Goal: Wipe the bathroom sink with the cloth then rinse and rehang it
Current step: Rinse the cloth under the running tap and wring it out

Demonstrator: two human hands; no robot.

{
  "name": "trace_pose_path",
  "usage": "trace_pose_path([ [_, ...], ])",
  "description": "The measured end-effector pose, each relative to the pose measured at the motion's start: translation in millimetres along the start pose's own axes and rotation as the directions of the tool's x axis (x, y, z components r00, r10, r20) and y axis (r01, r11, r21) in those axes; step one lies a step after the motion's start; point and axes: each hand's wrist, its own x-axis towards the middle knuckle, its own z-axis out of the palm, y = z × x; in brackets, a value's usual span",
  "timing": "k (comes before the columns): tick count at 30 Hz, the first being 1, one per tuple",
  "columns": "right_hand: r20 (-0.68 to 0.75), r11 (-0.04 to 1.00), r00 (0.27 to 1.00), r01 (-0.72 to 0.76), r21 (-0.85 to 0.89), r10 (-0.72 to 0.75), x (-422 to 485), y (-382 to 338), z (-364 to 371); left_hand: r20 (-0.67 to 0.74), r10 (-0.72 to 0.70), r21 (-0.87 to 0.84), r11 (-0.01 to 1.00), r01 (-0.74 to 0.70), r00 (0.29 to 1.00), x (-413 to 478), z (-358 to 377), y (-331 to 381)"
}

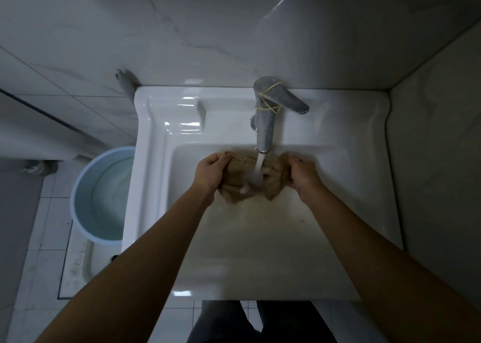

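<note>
A wet tan cloth [235,183] is spread between both hands inside the white sink [156,160], directly under the tap's spout. Water streams from the metal tap [265,123] onto the middle of the cloth. My left hand [210,172] grips the cloth's left edge and my right hand [303,176] grips its right edge. Brownish water spreads over the basin floor below the cloth. A yellow rubber band is wound around the tap, whose lever points to the right.
A light blue bucket [86,186] holding water stands on the tiled floor left of the sink. Marble-look tiled walls close in behind and on the right. A small white hook [122,77] sticks out of the wall at the sink's back left corner.
</note>
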Motion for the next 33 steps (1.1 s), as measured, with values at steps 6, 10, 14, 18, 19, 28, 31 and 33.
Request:
trace_pose_path([
  [6, 0.431, 0.846, 0.863, -0.421, 0.327, 0.262, -14, -3, 12, -0.024, -0.157, -0.042, 0.987, 0.156, 0.987, 8, 2, -13],
  [10, 0.529, 0.872, 0.832, -0.373, 0.316, 0.165, -27, -10, 27, 0.241, -0.361, -0.18, 0.895, 0.407, 0.901, -7, 30, -18],
  [14, 0.188, 0.995, 0.979, 0.09, -0.038, -0.081, -15, -2, 20, 0.209, -0.2, -0.217, 0.945, 0.245, 0.957, -8, 38, -25],
  [18, 0.083, 0.991, 0.989, 0.129, -0.038, -0.126, -5, 9, 3, 0.168, -0.136, -0.174, 0.971, 0.166, 0.976, 1, 28, -22],
  [19, 0.107, 0.996, 0.992, 0.059, 0.06, -0.065, -3, 13, 3, 0.214, -0.143, -0.189, 0.965, 0.184, 0.966, -1, 27, -18],
  [28, 0.435, 0.862, 0.877, -0.373, 0.344, 0.206, -12, 15, 35, 0.333, -0.083, -0.157, 0.977, 0.142, 0.939, -9, 41, -15],
  [31, 0.468, 0.814, 0.867, -0.393, 0.428, 0.173, -14, 16, 34, 0.202, 0.104, 0.089, 0.988, -0.124, 0.974, -7, 38, -17],
  [33, 0.452, 0.76, 0.875, -0.41, 0.505, 0.171, -13, 15, 32, 0.165, 0.269, 0.274, 0.912, -0.306, 0.949, -6, 35, -21],
])
